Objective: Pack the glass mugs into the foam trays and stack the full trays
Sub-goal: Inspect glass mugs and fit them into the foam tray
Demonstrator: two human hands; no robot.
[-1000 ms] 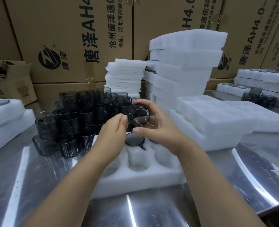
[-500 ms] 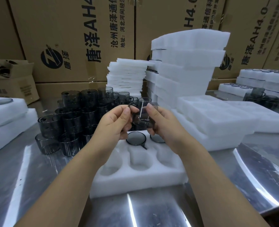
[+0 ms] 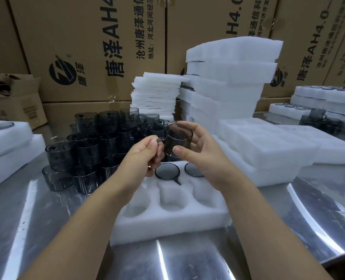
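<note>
The smoky grey glass mug (image 3: 178,141) is turned now: a second ago its round end faced the camera, and now it is almost upright, with the handle to the left. The left hand (image 3: 145,156) pinches this handle, and the right hand (image 3: 204,156) grips the body between thumb and fingers. The mug is in the air above the far row of the white foam tray (image 3: 167,225), where two seated mugs (image 3: 167,171) already lie. I judge it is oriented for a free pocket.
</note>
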